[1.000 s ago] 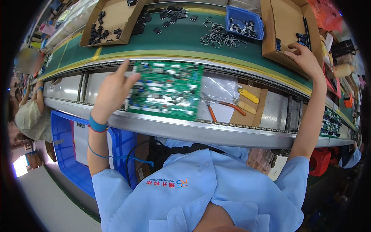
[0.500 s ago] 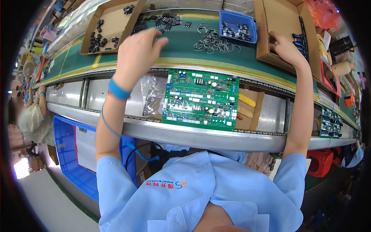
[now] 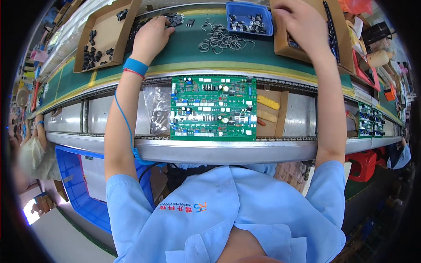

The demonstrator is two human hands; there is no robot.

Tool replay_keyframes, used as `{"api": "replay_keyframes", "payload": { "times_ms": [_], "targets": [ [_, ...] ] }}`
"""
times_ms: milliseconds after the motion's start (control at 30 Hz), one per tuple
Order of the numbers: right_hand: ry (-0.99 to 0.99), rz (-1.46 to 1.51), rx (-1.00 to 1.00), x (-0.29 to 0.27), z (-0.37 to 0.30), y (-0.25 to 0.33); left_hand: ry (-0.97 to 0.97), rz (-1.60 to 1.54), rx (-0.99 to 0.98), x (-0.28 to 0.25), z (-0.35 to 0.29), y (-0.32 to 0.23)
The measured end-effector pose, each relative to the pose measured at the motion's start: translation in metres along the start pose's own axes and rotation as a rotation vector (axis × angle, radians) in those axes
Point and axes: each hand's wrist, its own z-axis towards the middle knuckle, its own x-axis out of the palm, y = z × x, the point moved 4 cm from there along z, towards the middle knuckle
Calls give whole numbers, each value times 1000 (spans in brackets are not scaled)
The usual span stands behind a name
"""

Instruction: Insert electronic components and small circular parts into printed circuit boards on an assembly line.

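My left hand (image 3: 151, 38) is at a pile of black three-legged components (image 3: 176, 19) on the green bench, thumb and index finger apart. A blue strap (image 3: 136, 66) with a thin cord rings that wrist. My right hand (image 3: 303, 25) is over the left side of a cardboard box (image 3: 285, 49), fingers curled together; whatever they hold is hidden. Between my forearms, a green circuit board (image 3: 213, 105) with two similar populated halves lies across the conveyor rails.
A blue bin (image 3: 249, 33) of small parts stands beside loose bent wire leads (image 3: 219, 39). At left is a cardboard tray (image 3: 103, 28) of black parts. The conveyor's metal edge (image 3: 219, 151) runs before me; more boards (image 3: 372, 119) lie right. Another person (image 3: 33, 151) is at far left.
My left hand has moved away from me onto the black components. My right hand has risen from inside the cardboard box to above its left side. The whole view has shifted slightly.
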Motion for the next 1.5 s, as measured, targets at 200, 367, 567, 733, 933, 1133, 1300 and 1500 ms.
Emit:
{"api": "replay_keyframes", "payload": {
  "times_ms": [200, 367, 567, 733, 933, 1133, 1300, 1500],
  "targets": [
    [720, -473, 159, 84, 17, 2, 23, 20, 97, -10, -6, 1],
    [557, -41, 85, 86, 13, 1, -37, -126, 48, -26, -28, 11],
    [700, -515, 226, 108, 15, -1, -23, -560, -103, -52, -43, -11],
    [536, -523, 144, 88, 14, 6, 189, -659, 199, -81, -75, -116],
    [270, -275, 207, 57, 10, 48, 155, -396, 407, -69, -107, -146],
    [231, -84, 30, 33, -20, 53, 70, -303, 492, -59, -103, -159],
    [285, 41, 182, 20, -27, 59, 105, -275, 491, -57, -103, -160],
    [495, 234, 290, 25, -36, 70, 211, -442, 208, -62, -76, -117]
  ]
}}
